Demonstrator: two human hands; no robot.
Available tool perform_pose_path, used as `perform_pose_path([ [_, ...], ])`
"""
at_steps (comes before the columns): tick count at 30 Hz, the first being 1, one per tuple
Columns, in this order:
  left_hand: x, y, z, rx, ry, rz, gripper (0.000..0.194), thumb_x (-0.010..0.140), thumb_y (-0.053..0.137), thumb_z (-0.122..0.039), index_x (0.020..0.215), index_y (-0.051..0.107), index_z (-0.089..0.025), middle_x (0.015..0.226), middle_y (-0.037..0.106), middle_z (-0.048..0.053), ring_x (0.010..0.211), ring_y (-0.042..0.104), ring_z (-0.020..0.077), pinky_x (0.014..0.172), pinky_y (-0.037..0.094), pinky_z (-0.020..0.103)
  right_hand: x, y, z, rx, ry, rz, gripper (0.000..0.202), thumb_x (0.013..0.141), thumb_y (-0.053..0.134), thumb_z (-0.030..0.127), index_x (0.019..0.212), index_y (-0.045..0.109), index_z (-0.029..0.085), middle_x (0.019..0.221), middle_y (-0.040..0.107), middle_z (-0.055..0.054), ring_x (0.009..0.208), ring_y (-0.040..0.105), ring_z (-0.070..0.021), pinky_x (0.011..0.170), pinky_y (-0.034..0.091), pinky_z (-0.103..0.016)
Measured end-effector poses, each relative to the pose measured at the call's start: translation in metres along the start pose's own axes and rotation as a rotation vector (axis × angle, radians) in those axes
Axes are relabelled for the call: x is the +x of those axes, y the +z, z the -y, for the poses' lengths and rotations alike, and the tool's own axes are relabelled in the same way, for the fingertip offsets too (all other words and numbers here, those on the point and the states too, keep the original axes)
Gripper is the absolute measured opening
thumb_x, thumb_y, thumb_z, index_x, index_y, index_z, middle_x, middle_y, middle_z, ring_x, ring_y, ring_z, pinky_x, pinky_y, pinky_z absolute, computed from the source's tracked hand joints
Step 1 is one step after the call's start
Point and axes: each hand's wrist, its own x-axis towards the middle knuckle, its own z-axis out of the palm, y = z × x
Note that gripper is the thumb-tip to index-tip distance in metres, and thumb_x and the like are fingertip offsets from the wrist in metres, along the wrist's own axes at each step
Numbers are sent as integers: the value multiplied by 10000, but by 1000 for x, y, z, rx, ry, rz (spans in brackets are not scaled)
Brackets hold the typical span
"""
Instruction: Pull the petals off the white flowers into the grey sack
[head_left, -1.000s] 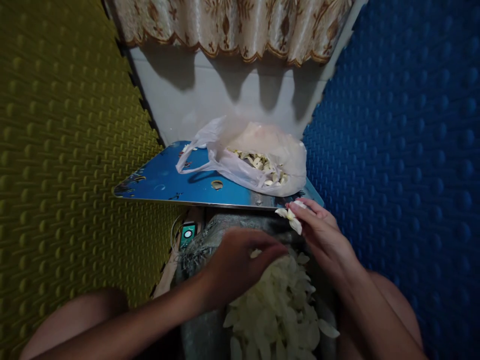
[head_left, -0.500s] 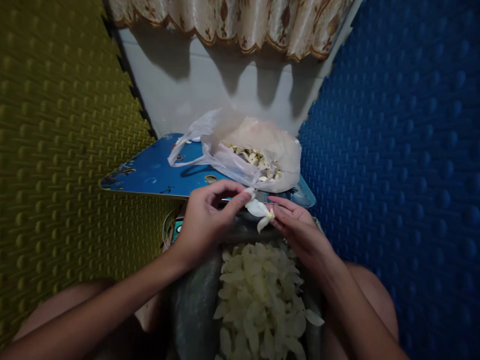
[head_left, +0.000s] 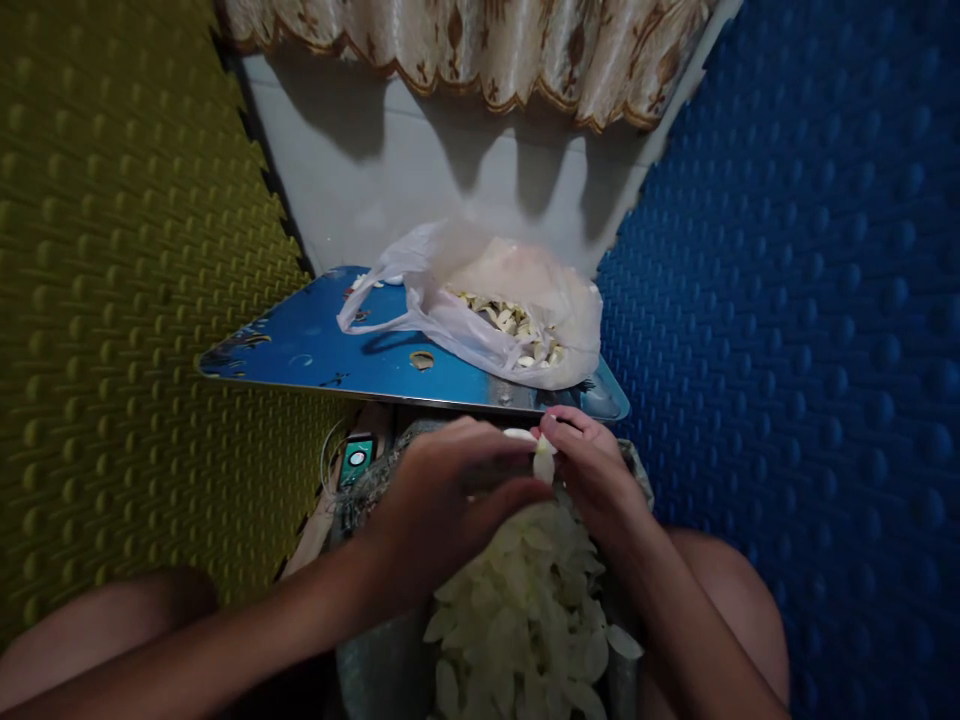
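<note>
While our right hand (head_left: 596,468) pinches the white flower (head_left: 545,447) near the far end of the petal pile (head_left: 517,620), seemingly so that its petals (head_left: 544,469) face our left hand (head_left: 446,495), we hold that left hand's thumb and fingers parted around them, though whether they touch we cannot tell.

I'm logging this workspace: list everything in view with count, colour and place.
Curtain: 1, beige-brown, top
Table: 1, mostly blue, centre
Wall: 1, white, behind table
Yellow mat: 1, yellow, left
Blue mat: 1, blue, right
Bag: 1, white, on table
Pieces: many, cream, in bag
Patches: few, white, table's far left
Device: 1, green screen, below table's left
Cord: 1, pale, beside device
Petals: many, pale, bottom centre
Sheeting: count unclear, grey-green, around petals
Flower: 1, white, above petals
Knees: 2, bare, lower left and right
Left hand: 1, bare, beside flower, contact unclear
Right hand: 1, bare, holding flower
</note>
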Motion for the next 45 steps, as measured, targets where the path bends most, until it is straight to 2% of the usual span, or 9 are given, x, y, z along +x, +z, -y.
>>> perform_pose_path([
  [2, 1, 1, 5, 69, 38, -105, 295, 703, 722, -312, 969, 677, -193, 904, 700, 56, 862, 610, 216, 749, 452, 314, -6, 6, -2, -14, -1, 27, 348, 547, 822, 268, 758, 562, 173, 550, 669, 20, 446, 568, -93, 437, 436, -179],
  [10, 8, 0, 21, -76, -25, -111, 129, 817, 594, -239, 854, 696, -169, 865, 715, 52, 799, 647, 166, 739, 485, 260, -18, 15, -6, 3, -4, 229, 275, 680, 743, 249, 899, 601, 162, 720, 716, -10, 595, 628, -95, 587, 477, -191],
  [18, 3, 4, 39, 366, 354, -122, 128, 855, 525, -180, 882, 649, -159, 872, 712, 48, 851, 640, 180, 810, 456, 317, -17, 10, -8, -51, -22, 124, 309, 618, 789, 238, 776, 533, 167, 607, 699, 6, 535, 602, -88, 532, 447, -171],
  [23, 4, 1, 34, 318, 257, -241, 106, 841, 510, -141, 789, 601, -156, 789, 681, 37, 797, 625, 171, 763, 455, 300, -17, 10, -8, -33, -44, 149, 278, 643, 770, 255, 830, 589, 158, 684, 718, -7, 570, 610, -84, 565, 462, -171],
  [28, 6, -15, 25, 218, 146, -367, 121, 834, 471, -102, 750, 541, -155, 781, 636, 47, 740, 593, 153, 682, 457, 270, -7, -3, 3, -68, -81, 30, 334, 580, 808, 242, 841, 625, 143, 779, 739, -45, 605, 636, -93, 599, 482, -177],
  [33, -18, 7, 20, 231, 416, -100, 170, 844, 431, -63, 774, 557, -153, 723, 623, 33, 691, 568, 143, 634, 457, 258, 6, -16, 15, -24, -151, -96, 411, 468, 853, 231, 756, 565, 180, 664, 727, 7, 579, 638, -91, 565, 481, -151],
  [36, -29, 25, 19, 422, 527, -51, 131, 880, 489, -185, 961, 577, -134, 986, 666, 92, 913, 585, 209, 773, 478, 342, 7, -13, 12, -32, -112, -56, 438, 448, 860, 236, 745, 543, 177, 662, 726, -3, 552, 629, -86, 560, 483, -152],
  [39, -27, 21, 17, 489, 423, -118, 289, 869, 523, -308, 1092, 551, -127, 1146, 611, 124, 1008, 543, 247, 813, 469, 397, 2, -5, 5, -59, -54, 25, 399, 486, 849, 220, 736, 543, 162, 625, 709, -12, 526, 616, -90, 529, 471, -158],
  [45, -14, -3, 18, 385, 192, -91, 219, 815, 608, -293, 994, 627, -168, 945, 657, 52, 868, 537, 205, 747, 448, 329, -8, 10, -7, -75, -25, 112, 397, 522, 836, 218, 687, 477, 177, 486, 635, 36, 430, 543, -77, 437, 399, -141],
])
